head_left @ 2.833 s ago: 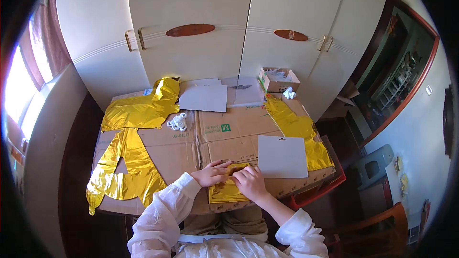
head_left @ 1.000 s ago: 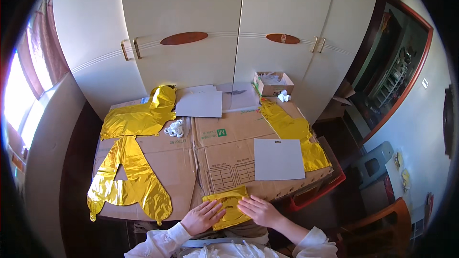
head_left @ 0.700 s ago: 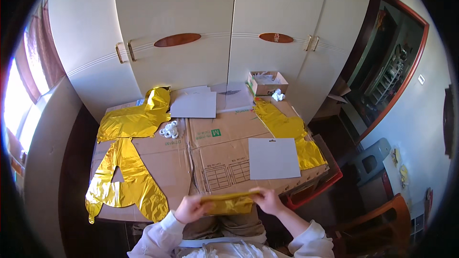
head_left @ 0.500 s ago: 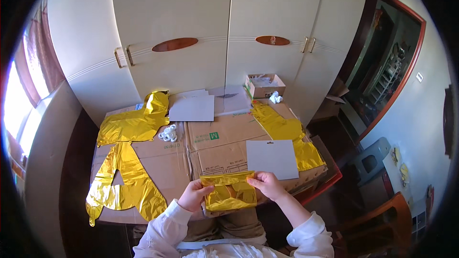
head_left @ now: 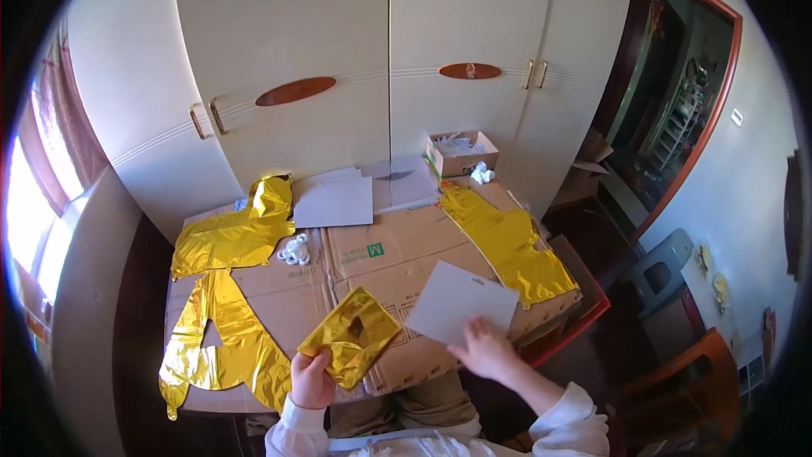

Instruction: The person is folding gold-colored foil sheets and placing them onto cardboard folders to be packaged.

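Note:
My left hand (head_left: 313, 379) is closed on the lower left corner of a folded gold foil balloon (head_left: 359, 330), which it holds tilted over the table's near edge. To the right, a white card (head_left: 452, 296) with a small slot near one edge lies turned at an angle on the cardboard. My right hand (head_left: 489, 351) reaches over the card's near edge, its fingers stretched out and touching the surface. Flat gold foil balloons lie around: an A-shaped one (head_left: 241, 355) at the near left, another (head_left: 228, 237) behind it, and one (head_left: 507, 245) on the right.
Flattened cardboard (head_left: 355, 245) covers the table. Other white cards (head_left: 334, 201) lie at the back. A bundle of white ribbon-like loops (head_left: 294, 250) sits left of centre, a smaller white bundle (head_left: 482, 173) near an open box (head_left: 461, 159). A pale wardrobe (head_left: 288, 25) stands behind; a wooden chair (head_left: 702, 372) is at right.
My right hand has let go of the folded foil balloon and moved right onto the white card, which has turned and shifted. My left hand has carried the foil left and tilted it.

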{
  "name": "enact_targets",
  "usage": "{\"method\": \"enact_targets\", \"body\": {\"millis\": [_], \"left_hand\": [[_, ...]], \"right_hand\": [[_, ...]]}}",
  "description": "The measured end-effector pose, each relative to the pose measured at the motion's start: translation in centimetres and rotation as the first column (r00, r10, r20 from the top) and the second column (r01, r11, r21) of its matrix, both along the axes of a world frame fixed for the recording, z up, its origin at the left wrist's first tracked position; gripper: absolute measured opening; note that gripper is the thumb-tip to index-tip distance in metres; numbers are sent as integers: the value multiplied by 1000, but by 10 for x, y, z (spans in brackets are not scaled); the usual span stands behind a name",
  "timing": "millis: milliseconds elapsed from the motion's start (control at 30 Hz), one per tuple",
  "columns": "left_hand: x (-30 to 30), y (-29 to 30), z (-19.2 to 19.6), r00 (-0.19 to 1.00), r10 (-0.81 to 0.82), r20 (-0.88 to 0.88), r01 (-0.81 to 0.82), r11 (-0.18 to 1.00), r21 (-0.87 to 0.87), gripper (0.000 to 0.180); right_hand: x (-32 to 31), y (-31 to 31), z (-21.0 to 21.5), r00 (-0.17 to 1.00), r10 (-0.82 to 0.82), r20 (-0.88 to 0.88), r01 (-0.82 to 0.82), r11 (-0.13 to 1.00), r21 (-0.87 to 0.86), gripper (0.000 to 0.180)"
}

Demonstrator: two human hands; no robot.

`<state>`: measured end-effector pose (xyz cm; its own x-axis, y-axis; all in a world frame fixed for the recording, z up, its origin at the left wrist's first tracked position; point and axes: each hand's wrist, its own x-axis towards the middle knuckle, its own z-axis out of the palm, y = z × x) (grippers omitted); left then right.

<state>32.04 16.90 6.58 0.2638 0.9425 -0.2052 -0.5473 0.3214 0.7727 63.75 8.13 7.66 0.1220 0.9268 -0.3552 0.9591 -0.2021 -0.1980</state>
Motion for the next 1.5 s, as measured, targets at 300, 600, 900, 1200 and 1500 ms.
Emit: {"method": "enact_targets", "body": {"millis": [300,600,900,1200,1500], "left_hand": [[40,-43,-12,984,87,157,-56,980,-193,31],[94,-89,-36,968,144,204,-71,941,-330,36],[96,-101,-35,952,121,280,-4,922,-387,31],[-14,-99,-51,964,-262,-38,217,864,-455,23],[22,-98,-68,929,-309,-202,203,886,-417,25]], "right_hand": [[16,1,-29,917,357,177,-399,820,410,58],[-14,-4,-45,967,240,-88,-117,724,680,56],[-44,28,-59,901,419,108,-414,759,504,69],[-31,37,-48,834,536,133,-542,747,385,71],[-22,42,-45,796,589,142,-599,731,328,75]]}}
